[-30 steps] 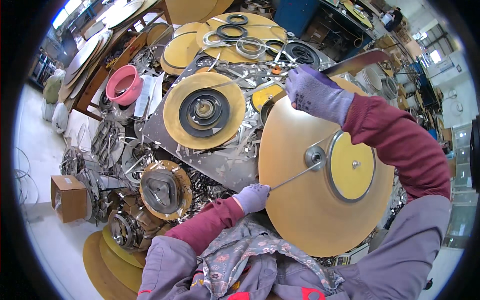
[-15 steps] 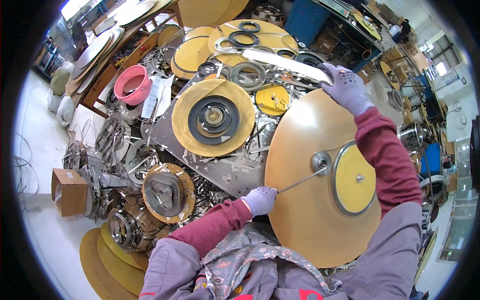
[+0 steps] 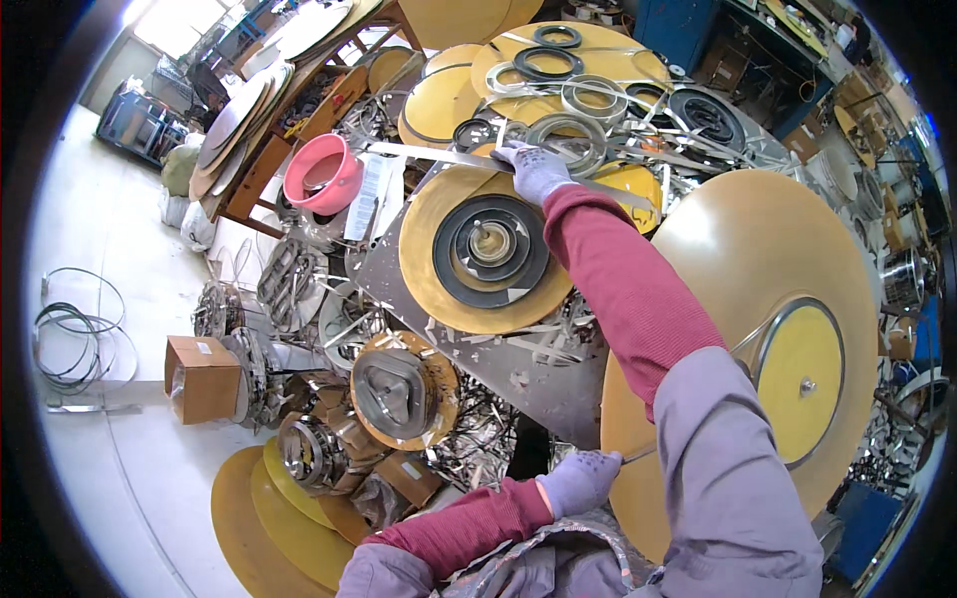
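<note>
My right hand (image 3: 535, 171), in a grey glove, reaches across to the far middle of the bench. Its fingers are closed on a long flat pale metal strip (image 3: 429, 153), which lies level above the clutter. Close to my body, my left hand (image 3: 581, 482), also gloved, is closed round the end of a thin strip (image 3: 640, 453). That strip runs over a large tan disc (image 3: 698, 239) and vanishes behind my right sleeve. On the disc's face sits a smaller yellow disc (image 3: 802, 374) with a metal rim; my right arm hides the hub beside it.
Left of centre, a brown round plate (image 3: 419, 234) carries black rings (image 3: 454, 239) round a spindle. A pink bucket (image 3: 344, 177) stands beyond it. Metal scraps, coils and rings cover the bench (image 3: 399, 264). A cardboard box (image 3: 204, 379) and stacked discs (image 3: 244, 518) are lower left.
My right hand has swung left with the flat strip, from the large disc's far edge to over the black-ringed plate. My left hand keeps its grip. The view has shifted left.
</note>
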A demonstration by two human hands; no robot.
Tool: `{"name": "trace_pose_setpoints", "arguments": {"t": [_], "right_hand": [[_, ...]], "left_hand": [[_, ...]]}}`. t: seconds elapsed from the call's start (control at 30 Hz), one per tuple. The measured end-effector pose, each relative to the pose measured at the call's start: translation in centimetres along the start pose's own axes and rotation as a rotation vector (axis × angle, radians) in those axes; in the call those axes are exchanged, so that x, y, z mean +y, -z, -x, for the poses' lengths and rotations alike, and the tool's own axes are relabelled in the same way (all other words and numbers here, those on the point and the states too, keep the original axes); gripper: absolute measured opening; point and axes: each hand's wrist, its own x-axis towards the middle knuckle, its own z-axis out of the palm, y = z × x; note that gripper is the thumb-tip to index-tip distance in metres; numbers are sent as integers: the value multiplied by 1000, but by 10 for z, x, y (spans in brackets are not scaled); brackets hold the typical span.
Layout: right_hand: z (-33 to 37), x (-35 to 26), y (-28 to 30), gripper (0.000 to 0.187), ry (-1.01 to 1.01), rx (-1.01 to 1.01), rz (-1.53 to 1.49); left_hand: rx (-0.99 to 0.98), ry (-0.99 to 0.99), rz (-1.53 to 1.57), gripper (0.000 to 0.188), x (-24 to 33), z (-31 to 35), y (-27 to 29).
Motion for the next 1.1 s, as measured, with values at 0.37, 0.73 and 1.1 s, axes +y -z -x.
{"name": "trace_pose_setpoints", "arguments": {"t": [0.37, 0.73, 1.1], "right_hand": [[202, 170, 130, 33, -83, 113, 359], [487, 225, 356, 35, -781, -244, 1236], [650, 122, 421, 24, -729, -488, 1066]], "left_hand": [[-23, 86, -1, 18, 5, 10, 12], [-77, 28, -194, 18, 7, -16, 40], [-35, 41, -192, 20, -7, -36, 77]]}}
